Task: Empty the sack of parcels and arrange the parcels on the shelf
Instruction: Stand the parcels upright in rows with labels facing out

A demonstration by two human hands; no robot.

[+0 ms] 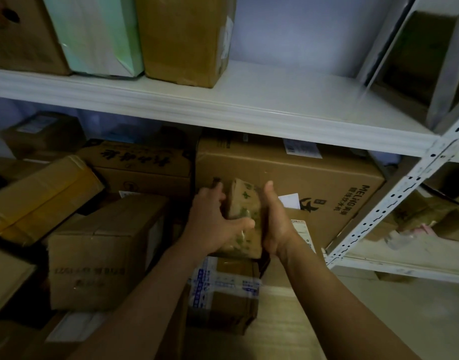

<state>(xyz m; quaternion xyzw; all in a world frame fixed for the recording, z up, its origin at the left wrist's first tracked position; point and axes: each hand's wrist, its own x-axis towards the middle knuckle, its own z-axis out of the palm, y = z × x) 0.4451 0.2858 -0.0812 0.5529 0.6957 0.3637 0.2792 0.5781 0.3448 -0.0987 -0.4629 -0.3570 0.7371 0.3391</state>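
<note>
A small brown parcel (245, 203) with green print sits between both hands on the crowded lower shelf. My left hand (213, 219) grips its left side, with the thumb across the front. My right hand (275, 216) holds its right side, fingers pointing up along it. The parcel rests on top of a taped box (223, 294) with blue-printed tape. Behind it stands a large brown carton (327, 183) with black lettering. The sack is not in sight.
The white upper shelf (288, 100) holds three upright boxes at the left (181, 40), with bare board to their right. Several cartons (101, 250) crowd the lower level at the left. A perforated white upright (394, 203) stands at the right, more parcels beyond it.
</note>
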